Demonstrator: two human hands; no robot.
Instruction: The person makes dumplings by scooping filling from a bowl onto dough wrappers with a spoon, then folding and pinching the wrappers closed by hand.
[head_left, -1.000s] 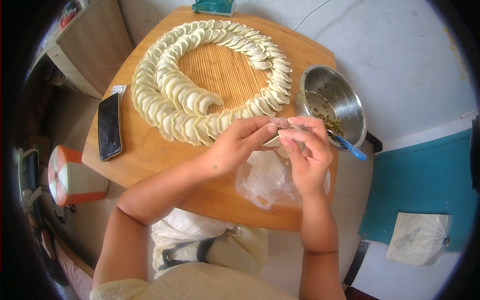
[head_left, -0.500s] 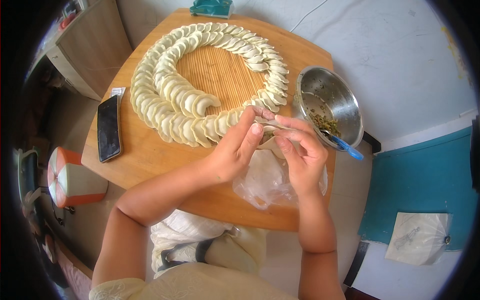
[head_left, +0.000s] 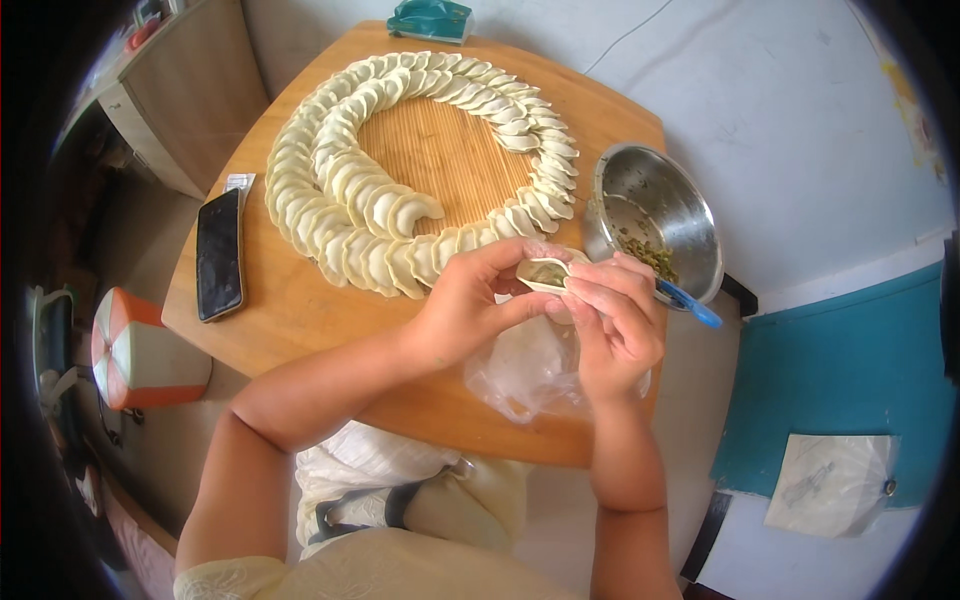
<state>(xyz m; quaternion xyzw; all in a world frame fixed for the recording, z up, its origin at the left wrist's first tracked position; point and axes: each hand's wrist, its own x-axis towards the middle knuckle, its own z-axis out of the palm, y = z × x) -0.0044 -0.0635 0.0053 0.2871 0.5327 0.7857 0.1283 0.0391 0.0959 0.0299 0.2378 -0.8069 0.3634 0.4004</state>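
Between both hands, above the near right part of the table, a dumpling is held with its wrapper folded up around greenish filling. The filling shows through a gap along the top. My left hand cups its left side with thumb and fingers. On the right, my right hand pinches the wrapper's edge at that end. Beneath the hands lies a clear plastic bag with pale round contents, partly covered by them. Just beyond, rows of finished dumplings overlap in a ring on a round slatted mat.
A steel bowl with leftover filling and a blue-handled spoon stands at the right. A phone lies near the table's left edge. At the back sits a green tissue pack. An orange-and-white stool stands left of the wooden table.
The dumpling wrapper has turned upward, so its filling now shows. My right hand's fingers have closed in on its right end, while my left hand keeps hold of the other side.
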